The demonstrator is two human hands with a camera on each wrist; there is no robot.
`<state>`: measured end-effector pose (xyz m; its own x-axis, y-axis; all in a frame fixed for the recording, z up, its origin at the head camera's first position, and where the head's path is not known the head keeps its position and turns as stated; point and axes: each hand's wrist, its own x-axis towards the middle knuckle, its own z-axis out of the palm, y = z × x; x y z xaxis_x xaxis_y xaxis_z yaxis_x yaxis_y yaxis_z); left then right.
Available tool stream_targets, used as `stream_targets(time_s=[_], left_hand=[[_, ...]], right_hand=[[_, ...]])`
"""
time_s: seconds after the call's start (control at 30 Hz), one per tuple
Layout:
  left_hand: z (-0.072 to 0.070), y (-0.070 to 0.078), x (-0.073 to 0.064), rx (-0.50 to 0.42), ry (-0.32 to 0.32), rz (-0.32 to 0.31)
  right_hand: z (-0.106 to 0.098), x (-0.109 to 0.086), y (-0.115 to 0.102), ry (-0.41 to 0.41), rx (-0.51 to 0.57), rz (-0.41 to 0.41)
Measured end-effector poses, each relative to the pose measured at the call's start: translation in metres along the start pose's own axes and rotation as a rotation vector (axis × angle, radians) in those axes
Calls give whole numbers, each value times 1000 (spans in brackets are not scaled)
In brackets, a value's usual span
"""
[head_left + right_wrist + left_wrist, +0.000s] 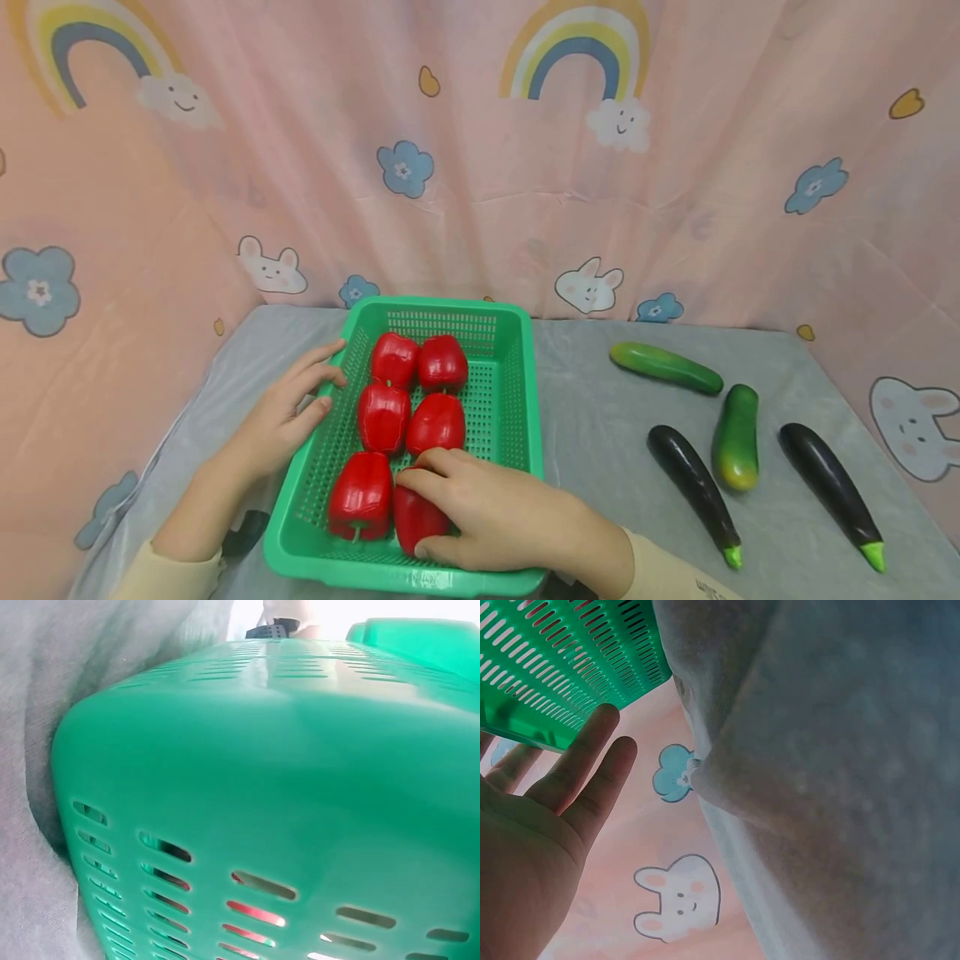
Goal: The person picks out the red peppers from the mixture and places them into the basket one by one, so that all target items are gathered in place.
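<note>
A green plastic basket (537,400) holds several red bell peppers, set in two columns. At its front right, my right hand (498,515) grips one red bell pepper (415,521), fingers over the top and thumb on the near side. Beside it lies another pepper (360,497), stem toward me. My left hand (279,421) rests at the basket's left rim, fingers extended. In the left wrist view the left hand (532,832) has its fingers spread against the slotted wall (592,664). The right wrist view is filled by the basket's outer wall (247,765); the right hand is hidden there.
To the right of the basket, two green cucumber-like vegetables (666,367) (737,437) and two dark eggplants (696,483) (831,483) lie on the grey cloth (592,467). A pink patterned curtain (480,225) hangs behind the table.
</note>
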<state>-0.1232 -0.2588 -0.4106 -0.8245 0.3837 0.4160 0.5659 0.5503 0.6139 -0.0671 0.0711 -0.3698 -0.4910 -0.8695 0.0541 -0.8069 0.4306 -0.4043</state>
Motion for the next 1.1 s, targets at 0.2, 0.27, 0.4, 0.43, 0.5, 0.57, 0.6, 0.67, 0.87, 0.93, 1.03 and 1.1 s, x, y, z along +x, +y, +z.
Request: stream_targets(time_s=[0.2,0.27,0.4,0.43,0.5,0.57,0.6,0.67,0.87,0.93,1.03,1.1], left_hand=[[0,2,1,2,-1,-7],[1,2,1,1,-2,-9],[1,1,2,-1,-3,-2],[1,1,2,-1,-3,0],[1,0,2,-5,-3,4],[1,-1,2,-8,-7,4],[1,-1,2,-9,-8,6],[1,-1,2,-5,-11,8],[-3,-2,-2,39,-22,-14],[-6,-1,-3,52,-26,-36],[-11,1,-5,39,-46,-85],[-15,3,-6,21,-68,-124]], right_hand=[[0,0,1,19,1,-10],[0,-1,2,27,5,-12],[-1,-2,1,50,10,-17],[-2,-2,1,60,7,-18],[-5,-2,0,88,-6,-20],[-9,-4,-1,121,-17,-16],[-12,-5,-1,140,-21,-14],[-18,-8,-1,187,-29,-16],[-37,-23,8,356,-53,-22],[-42,-30,14,394,-71,1],[-49,-43,24,426,-100,62],[-54,-53,32,438,-123,115]])
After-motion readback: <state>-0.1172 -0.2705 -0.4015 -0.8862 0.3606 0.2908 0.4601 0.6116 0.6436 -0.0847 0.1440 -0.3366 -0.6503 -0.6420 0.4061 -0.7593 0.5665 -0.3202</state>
